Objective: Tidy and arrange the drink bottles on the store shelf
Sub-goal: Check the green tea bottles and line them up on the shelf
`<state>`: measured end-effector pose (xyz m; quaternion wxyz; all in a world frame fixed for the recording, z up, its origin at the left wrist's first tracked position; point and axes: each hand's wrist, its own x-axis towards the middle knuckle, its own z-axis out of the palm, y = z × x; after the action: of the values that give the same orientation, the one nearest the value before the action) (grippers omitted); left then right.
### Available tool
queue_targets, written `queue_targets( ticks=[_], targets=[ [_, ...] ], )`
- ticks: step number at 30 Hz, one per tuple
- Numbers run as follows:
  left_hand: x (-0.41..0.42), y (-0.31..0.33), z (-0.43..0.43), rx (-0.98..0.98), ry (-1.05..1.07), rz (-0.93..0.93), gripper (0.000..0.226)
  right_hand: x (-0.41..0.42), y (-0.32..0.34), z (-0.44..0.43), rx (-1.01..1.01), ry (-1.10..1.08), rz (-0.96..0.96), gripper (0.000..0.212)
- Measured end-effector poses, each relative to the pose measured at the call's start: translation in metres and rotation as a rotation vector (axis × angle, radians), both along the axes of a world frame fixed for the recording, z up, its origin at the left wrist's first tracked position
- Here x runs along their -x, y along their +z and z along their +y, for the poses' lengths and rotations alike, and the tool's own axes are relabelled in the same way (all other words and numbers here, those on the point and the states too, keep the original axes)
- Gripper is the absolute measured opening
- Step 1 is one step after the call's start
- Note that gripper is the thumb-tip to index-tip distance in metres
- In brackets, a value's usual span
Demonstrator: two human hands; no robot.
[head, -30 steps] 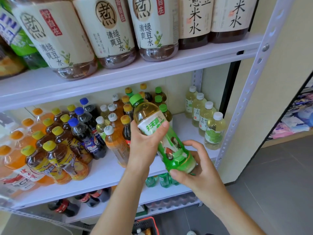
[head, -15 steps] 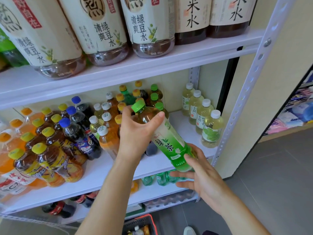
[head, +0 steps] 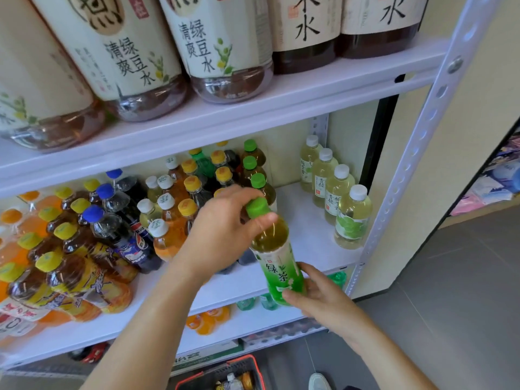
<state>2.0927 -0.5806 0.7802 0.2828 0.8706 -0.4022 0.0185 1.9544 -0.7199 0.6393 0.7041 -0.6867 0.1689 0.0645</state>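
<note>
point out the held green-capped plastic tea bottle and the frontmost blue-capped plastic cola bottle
green-capped plastic tea bottle (head: pixel 277 273): head view, green label
blue-capped plastic cola bottle (head: pixel 92 213): head view, blue cap

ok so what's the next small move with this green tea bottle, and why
Probably ease the green tea bottle forward and stand it on the shelf in front of the green-capped row. The left hand grips its neck, the right hand holds its base out past the shelf's front edge, and bare shelf shows beside that row.
</note>
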Motion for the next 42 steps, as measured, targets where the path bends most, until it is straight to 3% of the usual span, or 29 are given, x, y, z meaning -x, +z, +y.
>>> queue_targets(
  ticks=[3, 7, 11, 16, 19, 28, 30, 33, 35, 39, 42],
  targets=[
    [0.006, -0.013, -0.014, -0.165, -0.047, -0.159, 0.040, -0.028, -0.003, -0.003, 0.291, -0.057, -0.043, 0.066],
    [0.001, -0.026, -0.026, -0.319, -0.008, -0.274, 0.045, -0.065, -0.004, -0.005, 0.366, -0.128, -0.208, 0.058],
    [-0.012, -0.031, -0.033, -0.499, 0.054, -0.468, 0.040, -0.092, -0.014, -0.004, 0.479, -0.159, -0.232, 0.046],
    [-0.036, -0.028, -0.040, -0.665, 0.083, -0.494, 0.038, -0.113, -0.026, -0.004, 0.520, -0.172, -0.235, 0.056],
    [-0.042, -0.030, -0.045, -0.731, 0.082, -0.521, 0.046, -0.115, -0.034, -0.008, 0.536, -0.206, -0.213, 0.050],
    [-0.034, -0.029, -0.052, -0.686, 0.143, -0.492, 0.044, -0.096, -0.025, -0.030, 0.536, -0.076, -0.194, 0.034],
    [-0.026, -0.027, -0.064, -0.559, 0.073, -0.507, 0.032, -0.079, -0.024, -0.039, 0.549, -0.155, -0.206, 0.026],
    [-0.012, -0.038, -0.101, -0.399, -0.119, -0.367, 0.023, -0.051, -0.028, -0.053, 0.552, -0.268, -0.194, 0.020],
    [-0.005, -0.051, -0.131, -0.378, -0.206, -0.257, 0.029, -0.033, -0.031, -0.060, 0.570, -0.327, -0.189, 0.018],
    [-0.003, -0.075, -0.184, -0.495, -0.314, -0.151, 0.060, -0.006, -0.039, -0.067, 0.582, -0.371, -0.181, 0.021],
    [-0.009, -0.083, -0.198, -0.498, -0.320, -0.146, 0.054, 0.005, -0.042, -0.071, 0.507, -0.424, -0.148, 0.031]
  ],
)
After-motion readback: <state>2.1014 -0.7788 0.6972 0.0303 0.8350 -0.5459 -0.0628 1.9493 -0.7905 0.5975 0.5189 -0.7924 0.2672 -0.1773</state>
